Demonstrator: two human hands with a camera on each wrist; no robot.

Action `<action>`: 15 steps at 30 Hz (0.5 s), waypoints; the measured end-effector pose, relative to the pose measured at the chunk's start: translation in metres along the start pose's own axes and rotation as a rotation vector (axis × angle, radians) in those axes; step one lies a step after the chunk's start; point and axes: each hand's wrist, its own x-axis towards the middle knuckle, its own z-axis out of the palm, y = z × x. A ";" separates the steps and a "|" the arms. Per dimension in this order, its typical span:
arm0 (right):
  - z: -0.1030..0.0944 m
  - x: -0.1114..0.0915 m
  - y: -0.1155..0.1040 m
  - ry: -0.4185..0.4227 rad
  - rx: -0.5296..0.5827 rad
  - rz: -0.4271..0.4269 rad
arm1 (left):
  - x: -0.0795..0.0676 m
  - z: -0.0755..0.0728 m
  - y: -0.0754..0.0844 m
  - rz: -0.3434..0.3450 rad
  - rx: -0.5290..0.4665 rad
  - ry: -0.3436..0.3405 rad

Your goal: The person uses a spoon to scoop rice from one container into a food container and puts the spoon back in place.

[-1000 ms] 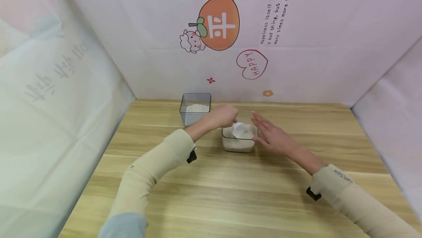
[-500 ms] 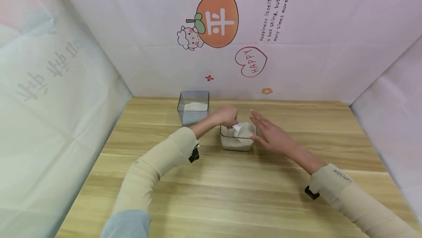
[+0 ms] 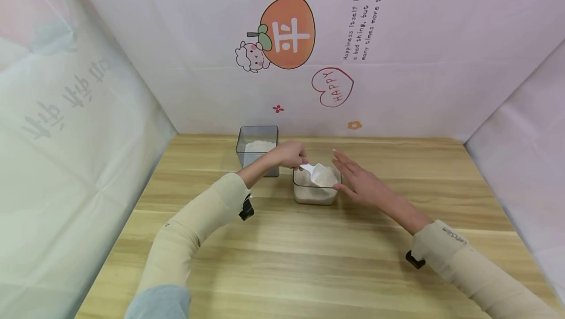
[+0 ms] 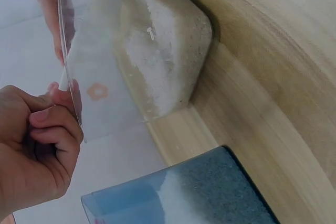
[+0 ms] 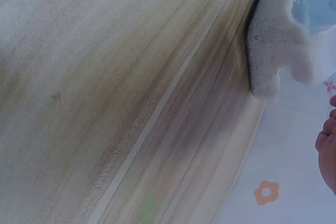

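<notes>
In the head view my left hand (image 3: pixel 288 154) grips the handle of a white scoop (image 3: pixel 307 167). Heaped with white powder (image 3: pixel 325 177), its bowl sits at the mouth of a clear square container (image 3: pixel 314 194), which holds more of the powder. My right hand (image 3: pixel 363 185) steadies the container's right side, fingers straight, thumb near the front rim. The left wrist view shows the curled fingers of my left hand (image 4: pixel 44 148) beside the clear wall; the scoop's bowl is hard to make out there. Only part of my right hand (image 5: pixel 328 150) enters the right wrist view.
A blue-tinted clear container (image 3: pixel 251 159) stands to the left, near the back wall, partly filled with white powder; my left forearm passes in front of it. Behind the wooden table (image 3: pixel 282 260) rises a printed white backdrop (image 3: pixel 212 88), with white sheets on both sides.
My left hand has drawn back to the left, and the scoop has come up out of the powder with a heaped load. My right hand stays at the container.
</notes>
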 end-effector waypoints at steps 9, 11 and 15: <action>0.001 0.000 -0.001 0.011 -0.011 0.000 | -0.010 0.000 -0.009 0.001 -0.099 0.041; 0.000 -0.001 -0.001 0.002 -0.008 0.003 | -0.013 -0.001 -0.013 0.003 -0.156 0.031; 0.000 -0.001 -0.001 -0.011 -0.006 0.010 | -0.019 -0.001 -0.023 0.004 -0.295 0.007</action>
